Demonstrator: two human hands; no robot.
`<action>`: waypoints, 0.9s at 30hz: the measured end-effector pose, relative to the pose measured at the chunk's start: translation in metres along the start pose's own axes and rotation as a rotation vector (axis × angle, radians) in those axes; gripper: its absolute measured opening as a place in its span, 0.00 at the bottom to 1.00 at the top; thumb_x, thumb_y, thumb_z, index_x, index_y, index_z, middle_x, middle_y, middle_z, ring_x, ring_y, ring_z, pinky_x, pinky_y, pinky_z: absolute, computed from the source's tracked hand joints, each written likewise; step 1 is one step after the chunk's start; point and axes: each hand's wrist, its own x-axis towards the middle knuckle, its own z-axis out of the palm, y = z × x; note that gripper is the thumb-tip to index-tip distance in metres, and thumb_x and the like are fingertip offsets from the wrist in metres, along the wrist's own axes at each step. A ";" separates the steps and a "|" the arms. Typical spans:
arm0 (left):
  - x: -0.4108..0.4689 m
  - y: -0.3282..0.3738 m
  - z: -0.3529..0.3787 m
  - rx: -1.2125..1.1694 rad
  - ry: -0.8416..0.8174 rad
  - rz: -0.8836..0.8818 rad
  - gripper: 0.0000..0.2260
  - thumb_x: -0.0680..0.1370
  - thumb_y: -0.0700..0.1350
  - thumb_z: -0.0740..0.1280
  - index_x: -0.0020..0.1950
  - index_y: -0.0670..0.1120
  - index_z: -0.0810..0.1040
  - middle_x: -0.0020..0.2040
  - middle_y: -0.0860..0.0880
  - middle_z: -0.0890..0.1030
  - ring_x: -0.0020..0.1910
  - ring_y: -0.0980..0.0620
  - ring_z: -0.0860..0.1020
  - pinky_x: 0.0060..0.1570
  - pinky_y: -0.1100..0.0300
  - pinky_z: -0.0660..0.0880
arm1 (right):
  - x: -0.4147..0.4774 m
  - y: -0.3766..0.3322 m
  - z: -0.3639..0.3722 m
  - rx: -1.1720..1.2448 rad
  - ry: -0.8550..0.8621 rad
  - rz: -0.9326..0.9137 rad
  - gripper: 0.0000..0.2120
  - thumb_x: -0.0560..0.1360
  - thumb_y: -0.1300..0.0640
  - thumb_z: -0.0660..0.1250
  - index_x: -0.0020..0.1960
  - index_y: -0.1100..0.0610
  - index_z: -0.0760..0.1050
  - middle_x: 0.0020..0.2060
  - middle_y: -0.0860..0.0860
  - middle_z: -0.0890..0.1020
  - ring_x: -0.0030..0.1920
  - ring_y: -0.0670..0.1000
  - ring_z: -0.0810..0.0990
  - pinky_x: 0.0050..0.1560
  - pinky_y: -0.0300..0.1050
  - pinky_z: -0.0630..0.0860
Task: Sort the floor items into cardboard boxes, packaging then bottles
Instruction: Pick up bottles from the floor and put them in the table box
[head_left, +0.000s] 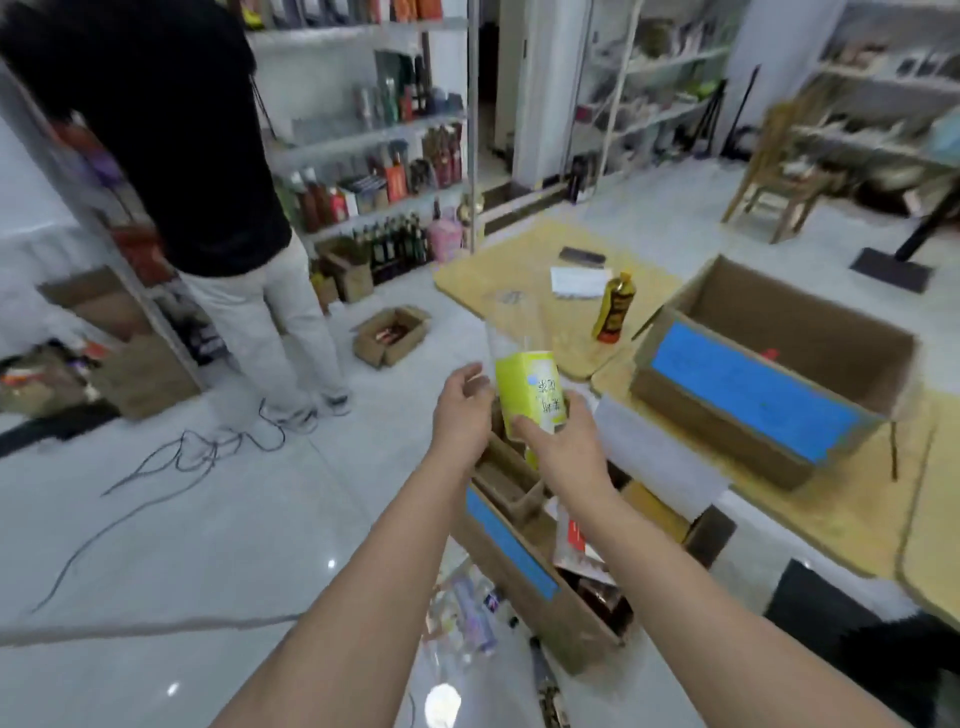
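Note:
A yellow-green carton (530, 389) with upside-down print is held in front of me, with a clear plastic sleeve or cover rising from its top. My right hand (563, 441) grips its lower part, thumb across the front. My left hand (465, 410) touches its left side with loosely bent fingers. Below both hands a cardboard box with a blue label (524, 566) stands on the floor and holds packaging. A second blue-labelled cardboard box (769, 374) sits open on the low wooden table to the right. Several clear bottles and wrappers (467, 618) lie on the floor beside the near box.
A yellow-and-black bottle (614, 307) and papers stand on the wooden table (519, 280). A person (208, 182) stands at the left shelves. Cables (171, 462) trail across the tiled floor. A small open box (392, 335) lies farther off. A wooden chair (779, 171) stands at right.

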 end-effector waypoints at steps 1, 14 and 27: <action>-0.001 0.030 0.004 -0.031 -0.016 0.047 0.15 0.78 0.43 0.61 0.65 0.51 0.73 0.59 0.50 0.79 0.58 0.49 0.79 0.61 0.51 0.74 | 0.001 -0.022 -0.011 0.003 0.028 -0.042 0.23 0.70 0.50 0.73 0.61 0.51 0.67 0.49 0.48 0.78 0.48 0.52 0.80 0.49 0.54 0.79; -0.011 0.150 0.059 -0.003 -0.196 0.265 0.14 0.82 0.41 0.60 0.67 0.50 0.72 0.60 0.50 0.78 0.56 0.52 0.78 0.59 0.54 0.74 | -0.001 -0.083 -0.122 0.076 0.247 -0.151 0.34 0.73 0.49 0.73 0.73 0.51 0.61 0.56 0.48 0.75 0.51 0.47 0.78 0.49 0.46 0.79; 0.031 0.085 0.210 0.123 -0.230 0.164 0.14 0.81 0.42 0.61 0.66 0.51 0.72 0.61 0.50 0.78 0.56 0.52 0.78 0.55 0.54 0.75 | 0.092 0.012 -0.219 0.050 0.201 -0.025 0.23 0.73 0.49 0.73 0.59 0.43 0.62 0.45 0.40 0.72 0.44 0.42 0.76 0.42 0.45 0.79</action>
